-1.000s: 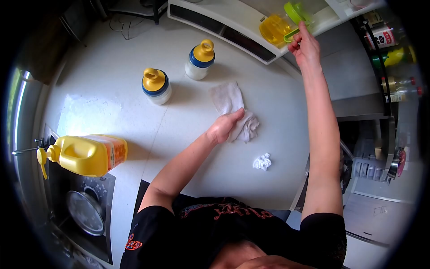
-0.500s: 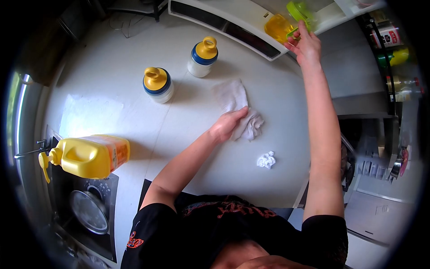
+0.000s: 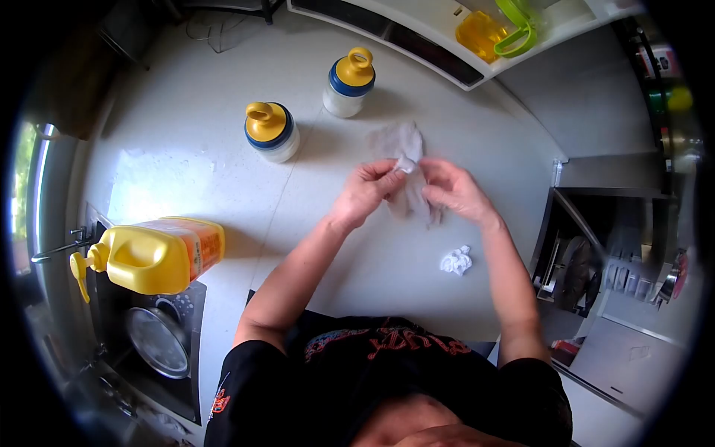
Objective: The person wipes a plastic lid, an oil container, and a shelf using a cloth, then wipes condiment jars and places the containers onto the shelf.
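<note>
A thin, pale greyish-white cloth (image 3: 402,138) lies partly on the white counter, its nearer part bunched up between my two hands. My left hand (image 3: 363,192) pinches a fold of it between thumb and fingers. On the other side, my right hand (image 3: 460,192) has curled fingers and thumb at the cloth's right edge; its grip is slightly blurred. A crumpled white wad (image 3: 456,260) rests on the counter below my right hand. Beyond my left hand stand two clear jars with blue-and-yellow ring-topped lids, a nearer jar (image 3: 281,151) and a farther jar (image 3: 342,104).
A yellow pump jug (image 3: 149,257) stands at left beside the sink (image 3: 190,350), which holds a round metal lid or pan (image 3: 158,343). At upper right, a white shelf (image 3: 417,41) bears a container of yellow liquid (image 3: 479,35) and a green handle (image 3: 519,33). A stove area borders the right.
My right hand has left the green-handled container on the shelf and come down to the cloth. My left hand has shifted slightly up and left, gathering the cloth.
</note>
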### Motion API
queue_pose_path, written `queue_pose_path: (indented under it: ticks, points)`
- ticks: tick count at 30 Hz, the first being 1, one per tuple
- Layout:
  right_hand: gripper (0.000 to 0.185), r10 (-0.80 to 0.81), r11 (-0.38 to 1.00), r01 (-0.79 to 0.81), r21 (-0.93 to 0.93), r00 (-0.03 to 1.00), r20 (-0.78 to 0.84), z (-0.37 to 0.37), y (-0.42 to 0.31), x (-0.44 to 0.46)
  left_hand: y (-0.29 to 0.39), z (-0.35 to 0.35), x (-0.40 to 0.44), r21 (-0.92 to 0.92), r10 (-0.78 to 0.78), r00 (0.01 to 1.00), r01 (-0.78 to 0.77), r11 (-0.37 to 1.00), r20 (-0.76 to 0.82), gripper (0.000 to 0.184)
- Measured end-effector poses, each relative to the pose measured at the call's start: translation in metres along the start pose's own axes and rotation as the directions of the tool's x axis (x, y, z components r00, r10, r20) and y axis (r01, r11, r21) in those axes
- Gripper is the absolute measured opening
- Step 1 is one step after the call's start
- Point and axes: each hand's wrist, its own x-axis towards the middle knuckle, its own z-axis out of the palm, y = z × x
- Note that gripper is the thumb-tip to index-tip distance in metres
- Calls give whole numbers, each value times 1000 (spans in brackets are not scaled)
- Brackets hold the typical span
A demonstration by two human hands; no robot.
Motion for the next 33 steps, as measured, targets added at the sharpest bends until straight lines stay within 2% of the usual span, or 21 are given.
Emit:
queue_pose_path:
  ticks: [1, 2, 5, 6, 8, 9, 10, 12, 15, 16, 19, 20, 23, 25, 28, 31, 32, 33]
  points:
    - [25, 85, 996, -83, -24, 990, 112, -1, 9, 0, 5, -3, -1, -40, -19, 1000, 19, 999, 14, 20]
    - [24, 170, 985, -161, -57, 960, 221, -2, 15, -1, 7, -6, 0, 26, -11, 1000, 11, 1000, 5, 20]
    - [21, 88, 964, -100, 245, 994, 59, -10, -4, -3, 12, -19, 5, 154, 129, 977, -103, 983, -171, 26]
    - [19, 28, 931, -42, 362, 999, 42, -28, 2, 1, 11, -26, 8, 279, 237, 932, -159, 947, -275, 33]
    - [18, 18, 857, 60, 511, 989, -145, -35, -22, -3, 5, -41, 20, 527, 474, 774, -216, 822, -420, 51]
    - [18, 26, 813, 115, 570, 972, -234, -36, -31, -2, 6, -45, 25, 589, 531, 735, -223, 777, -421, 60]
    - [20, 35, 799, 103, 592, 976, -216, -36, -22, 5, 8, -49, 32, 648, 588, 694, -227, 727, -416, 70]
    - [23, 50, 769, 80, 634, 982, -184, -30, -1, 22, 13, -61, 57, 793, 729, 614, -260, 551, -304, 92]
    - [24, -75, 641, 72, 764, 997, -31, -21, -7, 46, 28, -58, 69, 807, 675, 646, -153, 571, -355, 91]
    - [22, -107, 629, 89, 772, 994, -28, -14, -14, 54, 32, -56, 73, 802, 715, 606, -203, 562, -348, 86]
    - [19, -215, 801, 176, 572, 977, 1, 2, -15, 76, 31, -61, 90, 666, 749, 583, -427, 612, -315, 79]
    - [12, -269, 841, 255, 478, 962, -42, 12, -19, 81, 30, -62, 94, 667, 744, 579, -413, 620, -334, 77]
    - [9, -361, 876, 385, 290, 923, -133, 29, -29, 93, 26, -59, 101, 670, 739, 544, -377, 639, -398, 74]
    - [7, -370, 868, 418, 267, 904, -213, 39, -26, 109, 27, -46, 100, 682, 759, 481, -372, 630, -438, 71]
    - [16, -373, 856, 471, 215, 849, -374, 60, -35, 120, 17, -38, 107, 852, 893, 296, -305, 426, -341, 59]
    - [22, -413, 889, 457, -12, 791, -451, 62, -40, 125, 4, -38, 117, 710, 815, 361, -408, 574, -452, 55]
    - [32, -462, 885, 435, -163, 786, -411, 60, -34, 130, 0, -39, 121, 653, 787, 383, -441, 616, -484, 54]
    - [31, -472, 881, 436, -184, 779, -413, 59, -33, 132, -2, -39, 125, 593, 756, 406, -470, 654, -513, 52]
